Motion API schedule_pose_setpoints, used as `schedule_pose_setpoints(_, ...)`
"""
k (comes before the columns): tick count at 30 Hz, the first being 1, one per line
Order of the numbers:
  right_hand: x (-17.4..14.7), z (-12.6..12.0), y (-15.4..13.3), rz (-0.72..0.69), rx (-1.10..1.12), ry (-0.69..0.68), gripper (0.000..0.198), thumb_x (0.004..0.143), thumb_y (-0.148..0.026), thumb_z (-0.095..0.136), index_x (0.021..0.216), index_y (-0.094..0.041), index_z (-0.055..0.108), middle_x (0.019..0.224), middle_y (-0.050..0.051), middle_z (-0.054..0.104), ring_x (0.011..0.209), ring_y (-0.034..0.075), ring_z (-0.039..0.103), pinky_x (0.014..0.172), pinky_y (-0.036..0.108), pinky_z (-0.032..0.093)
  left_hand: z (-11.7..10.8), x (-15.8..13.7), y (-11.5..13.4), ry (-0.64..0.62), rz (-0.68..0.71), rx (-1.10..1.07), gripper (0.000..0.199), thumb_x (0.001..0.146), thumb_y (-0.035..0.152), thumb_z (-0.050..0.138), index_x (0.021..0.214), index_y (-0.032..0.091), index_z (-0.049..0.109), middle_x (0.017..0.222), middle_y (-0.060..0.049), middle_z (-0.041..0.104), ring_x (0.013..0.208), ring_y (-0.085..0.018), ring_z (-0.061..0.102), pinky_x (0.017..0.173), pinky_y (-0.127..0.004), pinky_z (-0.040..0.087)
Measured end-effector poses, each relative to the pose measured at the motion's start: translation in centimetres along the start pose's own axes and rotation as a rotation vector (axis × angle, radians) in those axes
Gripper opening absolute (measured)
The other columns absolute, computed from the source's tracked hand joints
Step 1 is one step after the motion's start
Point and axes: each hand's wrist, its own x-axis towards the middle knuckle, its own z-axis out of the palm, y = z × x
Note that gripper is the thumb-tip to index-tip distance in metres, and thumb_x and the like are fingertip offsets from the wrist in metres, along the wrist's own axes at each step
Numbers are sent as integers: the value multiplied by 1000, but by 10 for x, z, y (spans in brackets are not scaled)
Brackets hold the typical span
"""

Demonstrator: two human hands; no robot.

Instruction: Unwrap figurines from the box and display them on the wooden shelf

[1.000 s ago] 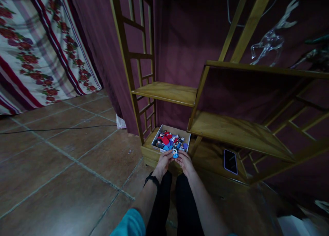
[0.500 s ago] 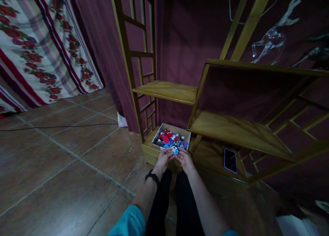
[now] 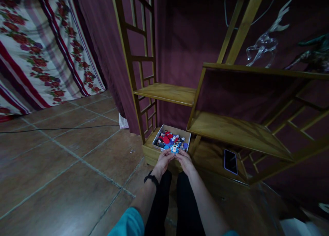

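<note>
Between the fingertips of both hands is a small light-blue and white figurine [image 3: 174,150]. My left hand [image 3: 163,159], with a black band on the wrist, pinches it from the left. My right hand [image 3: 184,158] grips its right side. Just beyond my fingers stands a white open box [image 3: 157,136] on the low shelf. Inside lie several small figurines, among them red pieces [image 3: 165,139] and blue and purple round pieces [image 3: 185,145]. The details of the held figurine are too small to make out.
A wooden shelf unit [image 3: 167,93] rises around the box. On the lower right shelf lies a phone [image 3: 230,161]. A clear deer ornament [image 3: 266,42] stands on the upper shelf. A black cable [image 3: 77,128] crosses the tiled floor [image 3: 64,181] at left.
The figurine has been turned or tilted slightly between my fingers, showing more of a pale part. Both hands keep their hold near the box. The view has shifted a little.
</note>
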Motion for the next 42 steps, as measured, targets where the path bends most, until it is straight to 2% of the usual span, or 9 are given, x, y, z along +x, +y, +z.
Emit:
schedule_pose_setpoints(6, -6, 0, -5, 8, -33, -36, 37, 54, -20, 73, 90, -17, 66, 94, 5, 68, 84, 16, 62, 75, 26, 46, 4, -8, 2, -37, 47, 63, 45, 47, 17, 80, 87, 13, 61, 78, -5, 66, 70, -14, 61, 72, -27, 45)
schedule_pose_setpoints(11, -7, -5, -3, 31, -23, 0, 35, 55, -21, 72, 89, -17, 66, 98, 5, 68, 88, 16, 61, 75, 25, 46, 7, -10, -2, 7, 118, 139, 45, 44, 14, 81, 85, 12, 62, 76, -3, 66, 66, -12, 59, 69, -26, 45)
schedule_pose_setpoints(19, -9, -6, -4, 24, -16, 14, 34, 53, -19, 72, 87, -16, 67, 92, 6, 69, 81, 16, 62, 69, 25, 47, 18, -18, 3, -5, 188, 261, 44, 43, 11, 79, 84, 12, 64, 67, -1, 64, 57, -11, 55, 63, -24, 44)
schedule_pose_setpoints(22, -10, -1, 1, 22, -2, 41, 31, 52, -18, 71, 83, -17, 68, 91, 5, 69, 79, 15, 62, 68, 24, 47, 13, -20, 7, -36, 183, 315, 44, 44, 12, 79, 85, 12, 65, 62, 0, 63, 56, -11, 55, 62, -24, 44)
schedule_pose_setpoints(29, -3, 12, 17, 48, -11, 88, 26, 50, -15, 69, 76, -16, 68, 80, 3, 69, 71, 14, 61, 64, 24, 48, -9, -16, 7, 21, 190, 313, 40, 47, 11, 77, 85, 13, 63, 66, -2, 64, 60, -13, 58, 64, -25, 45)
schedule_pose_setpoints(32, 1, 14, 20, 53, -11, 118, 24, 51, -15, 68, 75, -17, 68, 77, 2, 69, 68, 13, 61, 63, 23, 48, -10, -12, 7, 24, 191, 341, 37, 49, 11, 75, 84, 13, 63, 63, -1, 63, 58, -12, 56, 61, -24, 44)
schedule_pose_setpoints(37, 3, 13, 18, 75, -27, 140, 23, 49, -14, 68, 73, -16, 68, 73, 2, 69, 66, 13, 60, 62, 23, 47, -10, -2, 2, -42, 187, 408, 28, 51, 10, 73, 78, 13, 63, 61, 0, 61, 54, -11, 53, 56, -22, 41)
schedule_pose_setpoints(42, 3, 7, 14, 84, -55, 146, 25, 49, -15, 68, 74, -16, 67, 77, 2, 69, 70, 14, 61, 64, 23, 47, -15, 6, -7, -7, 252, 549, 35, 55, 8, 69, 89, 15, 62, 68, 0, 63, 61, -12, 55, 61, -22, 42)
